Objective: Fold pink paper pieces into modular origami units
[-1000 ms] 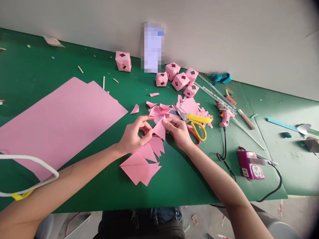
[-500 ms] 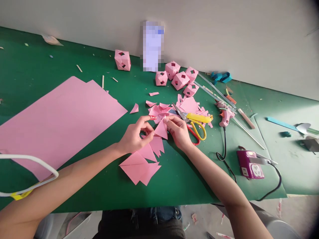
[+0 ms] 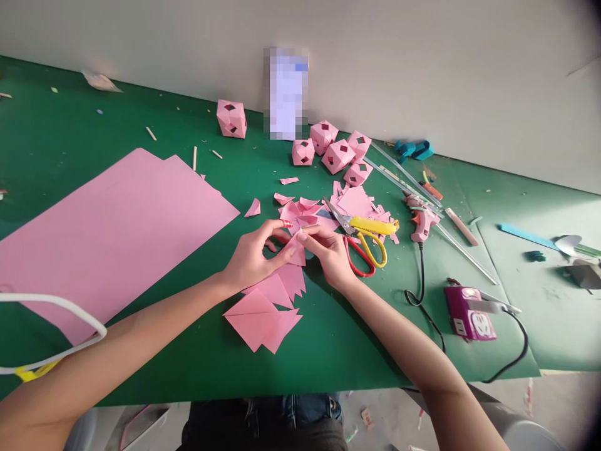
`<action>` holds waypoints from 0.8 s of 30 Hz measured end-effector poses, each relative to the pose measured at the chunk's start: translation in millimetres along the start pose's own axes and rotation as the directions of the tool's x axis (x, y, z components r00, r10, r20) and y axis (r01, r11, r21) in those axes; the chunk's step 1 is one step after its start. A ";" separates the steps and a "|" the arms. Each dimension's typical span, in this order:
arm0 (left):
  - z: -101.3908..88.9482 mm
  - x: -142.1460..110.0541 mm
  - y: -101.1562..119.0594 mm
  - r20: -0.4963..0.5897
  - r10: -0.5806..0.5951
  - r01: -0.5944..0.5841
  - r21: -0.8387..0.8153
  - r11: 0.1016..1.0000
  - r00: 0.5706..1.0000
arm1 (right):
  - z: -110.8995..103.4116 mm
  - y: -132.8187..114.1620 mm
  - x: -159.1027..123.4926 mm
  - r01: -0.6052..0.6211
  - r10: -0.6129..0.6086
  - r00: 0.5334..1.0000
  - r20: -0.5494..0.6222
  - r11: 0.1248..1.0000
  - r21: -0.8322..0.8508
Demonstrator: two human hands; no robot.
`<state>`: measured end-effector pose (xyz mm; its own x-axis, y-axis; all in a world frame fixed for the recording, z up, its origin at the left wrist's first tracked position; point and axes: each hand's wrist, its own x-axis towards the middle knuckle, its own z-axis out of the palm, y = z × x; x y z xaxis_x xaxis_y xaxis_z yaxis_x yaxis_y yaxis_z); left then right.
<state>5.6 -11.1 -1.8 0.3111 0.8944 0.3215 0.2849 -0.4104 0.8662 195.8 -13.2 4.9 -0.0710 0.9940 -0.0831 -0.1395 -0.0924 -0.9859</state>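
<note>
A small folded piece of pink paper point(image 3: 297, 254) is pinched between my two hands above the middle of the table. My left hand point(image 3: 256, 254) grips it from the left with thumb and fingers; a red patterned wrap covers one fingertip. From the right, my right hand point(image 3: 328, 252) pinches its upper corner. Below the hands lie several cut pink paper pieces point(image 3: 253, 316), some with zigzag edges. Scissors point(image 3: 370, 247) with red and yellow handles and a yellow utility knife point(image 3: 374, 226) rest just right of my right hand, by a pile of pink scraps point(image 3: 354, 202).
Large pink sheets point(image 3: 122, 232) cover the table's left side. Several pink paper polyhedra point(image 3: 338, 156) stand at the back, near a blurred phone point(image 3: 285, 94) against the wall. Rightward are a pink glue gun point(image 3: 425, 222), its cord, glue sticks and a purple power socket point(image 3: 469, 313).
Both hands have moved slightly left and closer together. The folded paper has turned and is now more covered by the fingers. More of the scissors' red handle shows.
</note>
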 end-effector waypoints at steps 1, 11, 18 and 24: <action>0.3 -0.2 -0.6 -0.006 0.007 -0.007 0.001 1.000 1.000 | 1.4 -0.6 -0.4 0.002 -0.002 1.000 0.007 1.000 -0.015; 1.6 -3.1 -3.7 -0.075 0.092 -0.087 0.061 0.994 0.993 | 15.3 4.4 5.6 0.050 -0.050 0.999 -0.004 0.999 0.009; 2.2 -0.5 -0.9 -0.053 0.037 -0.034 0.044 0.998 0.998 | 15.4 4.0 5.7 0.032 -0.029 0.999 -0.044 0.997 0.069; 2.3 -0.1 -0.2 -0.045 0.000 0.001 0.024 1.000 0.999 | 14.6 2.0 3.8 0.041 -0.039 0.999 -0.037 0.998 0.052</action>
<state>7.6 -11.5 -3.0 0.2698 0.9014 0.3388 0.3072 -0.4140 0.8569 180.9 -10.5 4.7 -0.0288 0.9983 -0.0501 -0.1936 -0.0547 -0.9795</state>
